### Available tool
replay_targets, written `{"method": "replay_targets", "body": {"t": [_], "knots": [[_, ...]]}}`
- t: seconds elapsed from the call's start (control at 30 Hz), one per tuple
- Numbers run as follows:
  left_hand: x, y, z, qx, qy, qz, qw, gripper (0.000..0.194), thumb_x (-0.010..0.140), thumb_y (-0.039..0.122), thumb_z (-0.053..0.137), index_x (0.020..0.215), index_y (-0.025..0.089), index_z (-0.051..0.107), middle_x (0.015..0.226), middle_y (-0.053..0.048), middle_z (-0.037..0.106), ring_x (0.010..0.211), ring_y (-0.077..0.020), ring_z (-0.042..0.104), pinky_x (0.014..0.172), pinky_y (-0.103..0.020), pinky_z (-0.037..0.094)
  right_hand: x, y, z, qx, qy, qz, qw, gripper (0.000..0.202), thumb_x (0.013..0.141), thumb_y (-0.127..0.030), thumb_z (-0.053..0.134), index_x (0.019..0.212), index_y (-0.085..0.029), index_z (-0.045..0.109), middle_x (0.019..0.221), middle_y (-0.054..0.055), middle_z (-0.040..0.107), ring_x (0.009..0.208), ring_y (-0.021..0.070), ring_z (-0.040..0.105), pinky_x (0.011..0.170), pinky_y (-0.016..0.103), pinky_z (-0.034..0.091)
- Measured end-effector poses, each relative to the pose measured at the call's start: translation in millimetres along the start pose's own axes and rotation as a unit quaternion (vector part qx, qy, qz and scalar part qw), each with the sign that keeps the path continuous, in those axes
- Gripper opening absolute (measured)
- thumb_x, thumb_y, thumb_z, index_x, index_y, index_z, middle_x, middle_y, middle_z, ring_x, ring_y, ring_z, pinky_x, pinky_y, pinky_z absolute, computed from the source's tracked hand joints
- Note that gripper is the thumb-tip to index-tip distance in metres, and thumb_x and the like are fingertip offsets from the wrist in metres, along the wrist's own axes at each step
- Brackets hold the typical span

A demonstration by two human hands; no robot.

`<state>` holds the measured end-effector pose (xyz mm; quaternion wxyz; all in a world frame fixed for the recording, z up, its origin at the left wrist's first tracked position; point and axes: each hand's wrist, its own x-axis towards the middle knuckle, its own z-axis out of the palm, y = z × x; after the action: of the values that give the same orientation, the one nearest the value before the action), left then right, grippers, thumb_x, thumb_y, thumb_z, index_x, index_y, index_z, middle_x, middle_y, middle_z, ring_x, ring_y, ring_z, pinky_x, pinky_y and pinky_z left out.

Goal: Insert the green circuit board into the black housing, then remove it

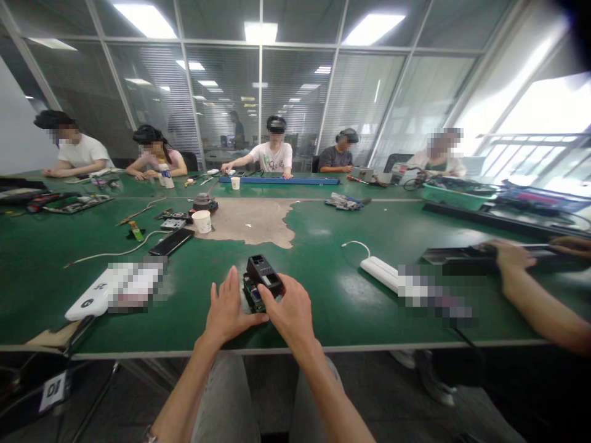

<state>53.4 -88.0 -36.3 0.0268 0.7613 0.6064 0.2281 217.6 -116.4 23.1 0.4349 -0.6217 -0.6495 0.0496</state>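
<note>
1. A black plastic housing [264, 271] sits tilted over an exposed circuit board [252, 294], close to the middle of the near edge of the green table [332, 246].
2. The right hand [293, 307] grips the housing from its right side, thumb laid over the near end and fingers behind; their exact hold is hidden.
3. The left hand [226, 311] is open, fingers spread upward on the left of the circuit board, thumb reaching toward its near end. Whether the thumb touches it is unclear.
4. Toward the table's left edge from the hands lie a black smartphone [172, 242] and, nearer the front edge, a white device [90, 296], partly blurred out.
5. A paper cup [202, 221] stands beyond the smartphone, at the left side of a tan patch [249, 218].
6. Right of the hands lies a white power strip [381, 274]; near the table's right edge, another person's hand [512, 255] touches a long dark part [462, 257].
</note>
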Motion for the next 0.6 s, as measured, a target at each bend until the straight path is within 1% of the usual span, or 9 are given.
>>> {"method": "replay_targets", "body": {"t": [0.1, 0.17, 0.3, 0.43, 0.53, 0.6], "knots": [[0, 0, -1.3, -0.019, -0.001, -0.002, 1.0, 0.131, 0.065, 0.068, 0.065, 0.15, 0.012, -0.017, 0.156, -0.023, 0.02, 0.143, -0.0366, 0.024, 0.115, -0.059, 0.013, -2, -8, 9, -0.017, -0.02, 0.0, 1.0, 0.028, 0.084, -0.041, 0.059, 0.1, -0.02, 0.065, 0.093, 0.007, 0.068, 0.088, 0.0215, 0.061, 0.079, 0.03, 0.044], [-1, 0, -2.7, -0.03, 0.0, -0.001, 1.0, 0.126, 0.069, 0.064, 0.062, 0.149, 0.011, -0.02, 0.156, -0.023, 0.022, 0.144, -0.0356, 0.024, 0.114, -0.059, 0.014, -3, -12, 12, -0.033, -0.032, 0.003, 0.999, 0.026, 0.084, -0.041, 0.059, 0.098, -0.02, 0.064, 0.091, 0.008, 0.067, 0.089, 0.0223, 0.061, 0.08, 0.031, 0.044], [-2, 1, -4.7, -0.04, 0.009, -0.003, 0.999, 0.112, 0.077, 0.052, 0.056, 0.149, 0.011, -0.02, 0.156, -0.022, 0.022, 0.144, -0.0336, 0.023, 0.114, -0.059, 0.014, -5, -16, 15, -0.087, -0.059, -0.001, 0.994, 0.024, 0.081, -0.041, 0.062, 0.094, -0.02, 0.063, 0.091, 0.009, 0.066, 0.091, 0.0247, 0.061, 0.079, 0.033, 0.043], [-3, 3, -6.6, -0.037, 0.003, -0.01, 0.999, 0.109, 0.076, 0.041, 0.056, 0.149, 0.01, -0.018, 0.157, -0.022, 0.02, 0.145, -0.0329, 0.021, 0.115, -0.058, 0.012, -11, -13, 21, -0.134, -0.09, -0.003, 0.987, 0.021, 0.079, -0.038, 0.063, 0.09, -0.021, 0.061, 0.09, 0.01, 0.066, 0.088, 0.0251, 0.06, 0.075, 0.033, 0.043], [-2, 3, -8.0, -0.03, -0.006, -0.009, 0.999, 0.108, 0.075, 0.037, 0.055, 0.149, 0.01, -0.019, 0.158, -0.021, 0.019, 0.145, -0.0328, 0.021, 0.115, -0.057, 0.01, -17, -9, 25, -0.139, -0.101, 0.005, 0.985, 0.02, 0.082, -0.038, 0.061, 0.094, -0.021, 0.06, 0.091, 0.009, 0.066, 0.089, 0.0248, 0.06, 0.074, 0.032, 0.043], [-2, 3, -8.2, -0.026, -0.012, -0.009, 1.0, 0.108, 0.074, 0.034, 0.054, 0.149, 0.009, -0.019, 0.158, -0.021, 0.019, 0.145, -0.0325, 0.02, 0.116, -0.057, 0.009, -20, -7, 26, -0.137, -0.102, 0.004, 0.985, 0.026, 0.082, -0.04, 0.062, 0.099, -0.021, 0.06, 0.094, 0.009, 0.066, 0.091, 0.0258, 0.06, 0.075, 0.033, 0.043]]}}
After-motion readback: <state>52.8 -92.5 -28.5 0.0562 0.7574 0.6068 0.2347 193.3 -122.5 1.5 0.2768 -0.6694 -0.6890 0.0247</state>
